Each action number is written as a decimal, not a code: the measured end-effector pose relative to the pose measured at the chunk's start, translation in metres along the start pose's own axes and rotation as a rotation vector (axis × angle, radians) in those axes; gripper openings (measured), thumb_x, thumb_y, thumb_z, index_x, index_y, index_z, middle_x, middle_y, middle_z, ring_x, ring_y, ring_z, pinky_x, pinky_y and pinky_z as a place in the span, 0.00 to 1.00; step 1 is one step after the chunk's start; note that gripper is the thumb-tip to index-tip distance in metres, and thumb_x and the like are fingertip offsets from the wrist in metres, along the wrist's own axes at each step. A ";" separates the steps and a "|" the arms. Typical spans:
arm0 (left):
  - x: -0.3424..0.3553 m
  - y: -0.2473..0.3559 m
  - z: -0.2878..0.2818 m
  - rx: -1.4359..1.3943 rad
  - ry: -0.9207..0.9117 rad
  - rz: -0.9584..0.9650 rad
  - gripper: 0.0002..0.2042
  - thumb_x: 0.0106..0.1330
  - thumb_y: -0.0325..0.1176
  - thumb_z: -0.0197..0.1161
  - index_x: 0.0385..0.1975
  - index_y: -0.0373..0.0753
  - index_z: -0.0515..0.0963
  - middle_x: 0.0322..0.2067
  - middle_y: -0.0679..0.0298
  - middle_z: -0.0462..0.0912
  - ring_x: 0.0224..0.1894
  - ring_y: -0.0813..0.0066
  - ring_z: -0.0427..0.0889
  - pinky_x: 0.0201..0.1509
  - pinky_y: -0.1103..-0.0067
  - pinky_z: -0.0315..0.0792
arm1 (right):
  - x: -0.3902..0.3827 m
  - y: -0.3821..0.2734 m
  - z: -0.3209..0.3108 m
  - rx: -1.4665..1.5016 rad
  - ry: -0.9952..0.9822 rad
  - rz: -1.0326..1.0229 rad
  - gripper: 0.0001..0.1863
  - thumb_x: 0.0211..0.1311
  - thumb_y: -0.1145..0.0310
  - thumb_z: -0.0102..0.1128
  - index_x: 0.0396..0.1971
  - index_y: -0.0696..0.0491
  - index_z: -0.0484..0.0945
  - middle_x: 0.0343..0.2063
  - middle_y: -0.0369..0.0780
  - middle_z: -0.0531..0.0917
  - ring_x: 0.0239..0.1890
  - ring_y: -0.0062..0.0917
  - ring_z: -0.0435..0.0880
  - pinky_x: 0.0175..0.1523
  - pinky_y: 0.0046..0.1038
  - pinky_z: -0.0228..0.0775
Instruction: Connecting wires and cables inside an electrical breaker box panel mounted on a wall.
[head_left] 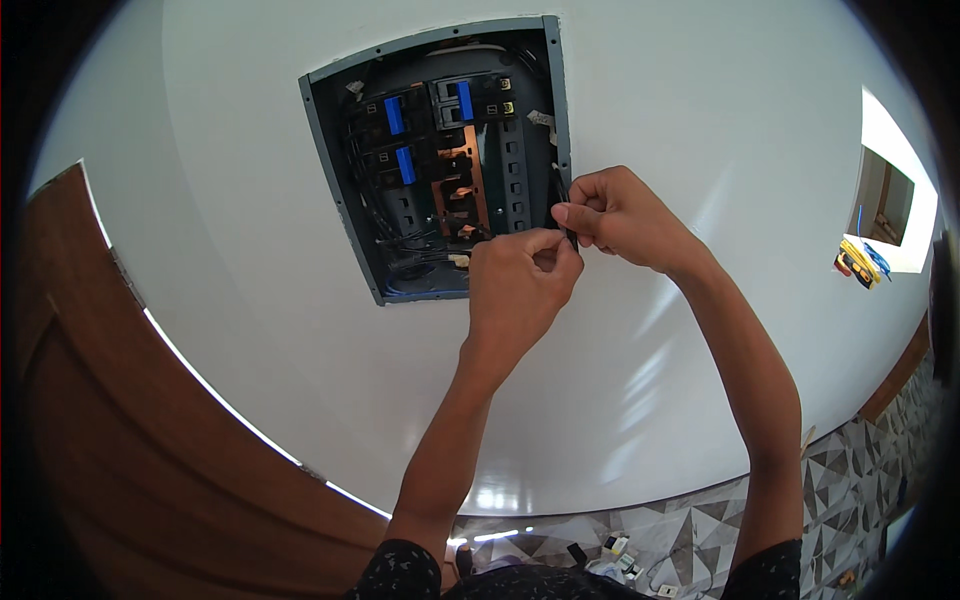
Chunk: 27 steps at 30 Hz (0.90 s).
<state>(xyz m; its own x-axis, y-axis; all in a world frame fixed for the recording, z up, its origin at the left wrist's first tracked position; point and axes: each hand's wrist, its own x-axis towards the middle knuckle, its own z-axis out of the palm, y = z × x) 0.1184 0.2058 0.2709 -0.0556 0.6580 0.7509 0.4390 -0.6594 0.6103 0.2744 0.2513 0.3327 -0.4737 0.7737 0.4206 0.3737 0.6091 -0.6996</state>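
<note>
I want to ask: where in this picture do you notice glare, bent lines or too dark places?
Head view: pale glare streaks the white wall between the forearms; head view: the brown door looks bent, the corners black; head view: the electrical box is dark inside, its wires hard to separate.

The left hand (pixel 525 278) and the right hand (pixel 628 215) (held slightly higher) pinch close together, both forearms (pixel 738 350) raised.

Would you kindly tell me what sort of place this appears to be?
Probably a room in a house: a brown door, a patterned tile floor and an open electrical box set in a white wall.
</note>
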 end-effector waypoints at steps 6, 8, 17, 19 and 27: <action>-0.003 -0.012 0.005 -0.239 -0.032 -0.046 0.08 0.68 0.29 0.62 0.35 0.31 0.85 0.23 0.63 0.86 0.28 0.82 0.86 0.32 0.83 0.76 | -0.002 0.002 -0.003 0.157 -0.001 0.002 0.19 0.69 0.60 0.66 0.21 0.54 0.76 0.14 0.32 0.73 0.16 0.13 0.65 0.23 0.20 0.56; -0.003 -0.016 0.003 -0.337 -0.036 -0.057 0.09 0.70 0.30 0.62 0.37 0.31 0.86 0.26 0.63 0.87 0.31 0.81 0.86 0.34 0.84 0.77 | -0.002 0.003 -0.004 0.172 -0.010 0.008 0.19 0.69 0.60 0.66 0.21 0.55 0.76 0.14 0.32 0.73 0.16 0.13 0.65 0.23 0.20 0.56; -0.005 -0.012 -0.005 -0.258 -0.078 -0.120 0.09 0.69 0.32 0.65 0.40 0.32 0.87 0.26 0.63 0.87 0.28 0.84 0.83 0.33 0.85 0.74 | 0.001 0.003 -0.001 0.166 -0.030 0.021 0.19 0.69 0.60 0.65 0.20 0.54 0.75 0.14 0.32 0.73 0.16 0.13 0.65 0.22 0.19 0.56; -0.005 -0.010 -0.005 -0.183 -0.077 -0.077 0.08 0.68 0.31 0.65 0.36 0.32 0.87 0.23 0.64 0.86 0.24 0.85 0.80 0.30 0.85 0.72 | 0.000 0.004 0.000 0.156 -0.025 0.018 0.19 0.69 0.60 0.66 0.20 0.54 0.74 0.14 0.32 0.74 0.16 0.13 0.65 0.22 0.19 0.56; -0.004 -0.011 0.011 -0.167 0.062 0.008 0.06 0.63 0.27 0.64 0.28 0.31 0.85 0.17 0.62 0.83 0.18 0.83 0.79 0.26 0.83 0.71 | -0.002 0.006 0.005 0.084 0.034 -0.047 0.19 0.69 0.60 0.66 0.21 0.54 0.73 0.13 0.31 0.72 0.16 0.12 0.64 0.22 0.19 0.54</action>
<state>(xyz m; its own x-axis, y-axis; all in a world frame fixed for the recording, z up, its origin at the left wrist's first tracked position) 0.1234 0.2144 0.2582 -0.1103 0.6324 0.7668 0.2850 -0.7190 0.6340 0.2734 0.2521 0.3246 -0.4611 0.7509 0.4728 0.2829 0.6295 -0.7237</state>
